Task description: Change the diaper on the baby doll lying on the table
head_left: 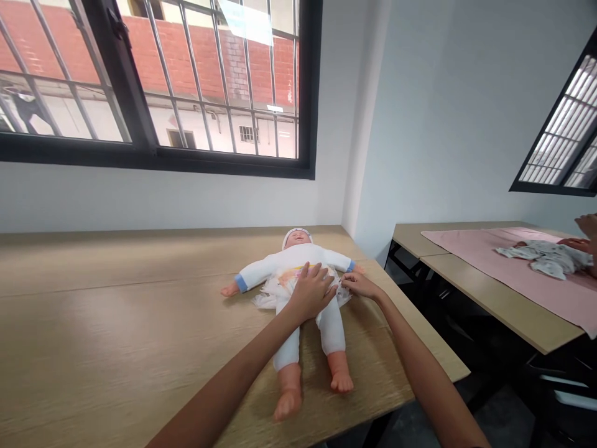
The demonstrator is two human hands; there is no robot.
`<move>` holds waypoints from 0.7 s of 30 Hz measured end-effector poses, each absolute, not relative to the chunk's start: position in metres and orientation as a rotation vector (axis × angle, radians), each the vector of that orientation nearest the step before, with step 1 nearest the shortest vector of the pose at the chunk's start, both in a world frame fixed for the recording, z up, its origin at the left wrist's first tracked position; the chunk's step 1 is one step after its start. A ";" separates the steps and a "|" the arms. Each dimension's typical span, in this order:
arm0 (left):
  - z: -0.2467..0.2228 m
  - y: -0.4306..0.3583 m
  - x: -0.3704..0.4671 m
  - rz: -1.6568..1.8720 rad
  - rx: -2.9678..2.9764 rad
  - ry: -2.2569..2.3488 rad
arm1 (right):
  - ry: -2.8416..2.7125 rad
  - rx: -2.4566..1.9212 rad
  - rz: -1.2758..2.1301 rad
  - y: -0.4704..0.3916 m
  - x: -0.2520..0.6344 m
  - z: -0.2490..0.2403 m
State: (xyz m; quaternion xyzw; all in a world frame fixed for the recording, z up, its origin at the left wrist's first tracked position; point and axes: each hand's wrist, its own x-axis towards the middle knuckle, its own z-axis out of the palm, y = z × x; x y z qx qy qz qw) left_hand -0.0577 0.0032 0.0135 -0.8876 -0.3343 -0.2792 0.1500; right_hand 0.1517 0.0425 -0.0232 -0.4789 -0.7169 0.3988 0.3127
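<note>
A baby doll in a white outfit with blue cuffs lies on its back on the wooden table, head toward the wall, arms spread and bare feet toward me. Around its hips is a white diaper with a coloured print at the front and ruffled edges. My left hand rests flat on the front of the diaper, fingers stretched out. At the diaper's right edge my right hand has its fingers pinched together on the thin white material. The part of the diaper beneath my left palm is hidden.
The wooden table reaches to the wall below a barred window. Across a gap on the right stands a second table with a pink cloth. Another doll in patterned clothes lies there, beside another person's hand.
</note>
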 end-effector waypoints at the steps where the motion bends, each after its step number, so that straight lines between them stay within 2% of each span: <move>1: 0.014 0.003 -0.058 -0.815 -2.554 -0.958 | -1.870 -1.280 1.019 0.043 0.153 -0.023; 9: 0.010 0.005 -0.058 -0.765 -2.501 -0.964 | -1.781 -1.306 0.771 0.046 0.156 -0.021; 11: 0.009 0.004 -0.058 -0.742 -2.494 -0.965 | -1.683 -1.280 0.859 0.045 0.154 -0.020; 16: 0.010 0.002 -0.058 -0.744 -2.491 -0.949 | -1.304 -1.203 1.344 0.042 0.142 -0.024; 21: 0.012 -0.001 -0.059 -0.657 -2.581 -0.703 | -1.031 -1.053 1.464 0.046 0.134 -0.032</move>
